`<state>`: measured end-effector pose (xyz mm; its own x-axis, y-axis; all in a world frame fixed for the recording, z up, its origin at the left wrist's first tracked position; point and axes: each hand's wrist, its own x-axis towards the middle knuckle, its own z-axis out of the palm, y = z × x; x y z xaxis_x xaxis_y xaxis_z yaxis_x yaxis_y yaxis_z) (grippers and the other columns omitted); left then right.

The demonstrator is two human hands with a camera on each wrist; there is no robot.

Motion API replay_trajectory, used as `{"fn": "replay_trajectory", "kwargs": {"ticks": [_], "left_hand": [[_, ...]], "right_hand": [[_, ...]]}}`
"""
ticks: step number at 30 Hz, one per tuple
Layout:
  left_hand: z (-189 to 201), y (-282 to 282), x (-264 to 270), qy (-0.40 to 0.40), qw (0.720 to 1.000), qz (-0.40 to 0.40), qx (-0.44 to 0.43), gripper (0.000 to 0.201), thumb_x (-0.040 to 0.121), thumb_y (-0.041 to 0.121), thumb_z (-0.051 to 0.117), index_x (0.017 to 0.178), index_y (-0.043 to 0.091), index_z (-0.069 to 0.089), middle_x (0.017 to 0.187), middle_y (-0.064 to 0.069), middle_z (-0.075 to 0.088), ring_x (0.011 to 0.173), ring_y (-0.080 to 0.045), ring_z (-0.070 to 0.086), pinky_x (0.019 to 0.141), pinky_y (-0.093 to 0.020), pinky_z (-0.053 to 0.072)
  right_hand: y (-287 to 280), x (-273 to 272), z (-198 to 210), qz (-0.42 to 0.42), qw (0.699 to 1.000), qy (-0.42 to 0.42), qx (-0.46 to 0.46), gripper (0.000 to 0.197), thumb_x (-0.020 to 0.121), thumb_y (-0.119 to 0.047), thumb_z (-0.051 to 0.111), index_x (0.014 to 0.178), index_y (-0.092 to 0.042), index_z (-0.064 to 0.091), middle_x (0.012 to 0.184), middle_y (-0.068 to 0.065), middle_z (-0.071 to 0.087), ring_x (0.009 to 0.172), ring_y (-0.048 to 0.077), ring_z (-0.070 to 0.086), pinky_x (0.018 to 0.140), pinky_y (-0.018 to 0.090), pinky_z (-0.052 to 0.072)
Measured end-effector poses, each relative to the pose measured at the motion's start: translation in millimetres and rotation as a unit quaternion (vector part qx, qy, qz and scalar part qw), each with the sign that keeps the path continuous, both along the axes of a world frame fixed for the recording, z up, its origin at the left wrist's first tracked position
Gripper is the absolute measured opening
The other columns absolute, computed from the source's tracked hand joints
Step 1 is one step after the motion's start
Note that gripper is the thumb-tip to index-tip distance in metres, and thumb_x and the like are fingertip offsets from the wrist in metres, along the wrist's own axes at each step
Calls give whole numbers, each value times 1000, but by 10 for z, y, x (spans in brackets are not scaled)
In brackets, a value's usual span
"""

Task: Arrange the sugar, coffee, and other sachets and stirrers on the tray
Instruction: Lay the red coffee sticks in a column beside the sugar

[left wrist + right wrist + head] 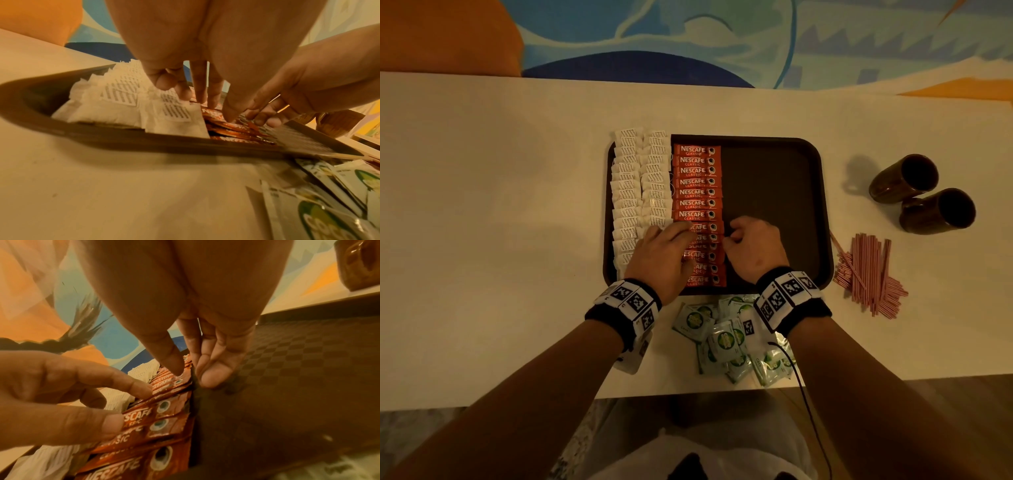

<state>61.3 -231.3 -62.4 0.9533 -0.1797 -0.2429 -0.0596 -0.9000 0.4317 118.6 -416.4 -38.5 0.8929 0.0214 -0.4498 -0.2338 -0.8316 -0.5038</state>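
The tray lay on the bench. Across its left half ran two columns of white sachets and one of red coffee sachets. The left hand pressed straight fingers flat on the coffee column near the tray's front. The right hand pinched one coffee sachet's right end. Green sachets lay heaped just in front of the tray, stirrers and two mugs off its right side.
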Motion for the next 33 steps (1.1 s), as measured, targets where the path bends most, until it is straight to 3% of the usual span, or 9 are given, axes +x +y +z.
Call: {"fn": "replay_trajectory", "kwargs": {"ticks": [3,6,8,11,14,21,25,28,33], "left_hand": [[8,9,1,-17,1000,16,2,54,89,35,64,141,23,52,154,2,41,122,-31,44,98,-51,46],[24,16,4,-9,1000,20,13,61,90,40,63,146,25,45,160,3,31,123,-31,38,101,-50,43],[21,3,10,7,1000,19,21,64,91,44,60,149,26,40,162,6,27,125,-30,36,103,-50,41],[19,-26,11,21,999,20,22,65,92,44,59,150,27,36,161,6,29,127,-27,35,106,-52,40],[20,-47,12,22,999,22,17,65,92,42,59,151,26,36,160,6,31,126,-27,35,106,-52,39],[12,-29,39,7,999,32,14,64,92,45,57,150,24,38,162,6,27,124,-28,34,103,-51,41],[2,-26,36,-1,1000,24,20,60,92,44,57,147,26,41,162,5,27,123,-29,35,102,-52,42],[12,-29,13,-21,999,26,11,51,92,40,58,140,28,49,161,4,30,121,-29,37,100,-50,43],[-14,-24,-57,-29,999,18,21,42,90,38,61,131,28,56,158,0,35,120,-30,40,99,-52,44]], "right_hand": [[3,50,-23,6,1000,-6,3,44,96,-29,67,137,-16,59,127,5,65,114,20,62,97,35,54],[21,112,-42,14,1000,-4,9,49,97,-30,66,142,-14,55,132,6,61,117,20,60,91,26,49],[50,151,-54,26,1000,0,12,47,97,-31,66,140,-14,58,129,7,62,119,20,59,91,27,47],[89,187,-68,49,999,-8,16,28,96,-36,66,120,-21,69,115,5,63,109,19,59,88,30,49],[79,201,-63,42,999,-11,26,26,95,-36,68,117,-23,70,114,4,62,98,13,57,82,28,47],[8,254,-30,36,999,0,13,48,97,-35,67,138,-13,59,132,9,59,112,19,61,85,25,46],[30,249,-22,54,998,9,14,29,97,-35,66,119,-17,68,116,5,62,94,13,56,76,26,44],[16,214,-16,49,999,7,14,25,96,-36,66,114,-19,69,114,3,64,88,10,56,68,21,41],[-9,110,25,39,999,15,21,38,96,-32,68,130,-14,64,117,3,68,96,12,60,83,26,51]]}}
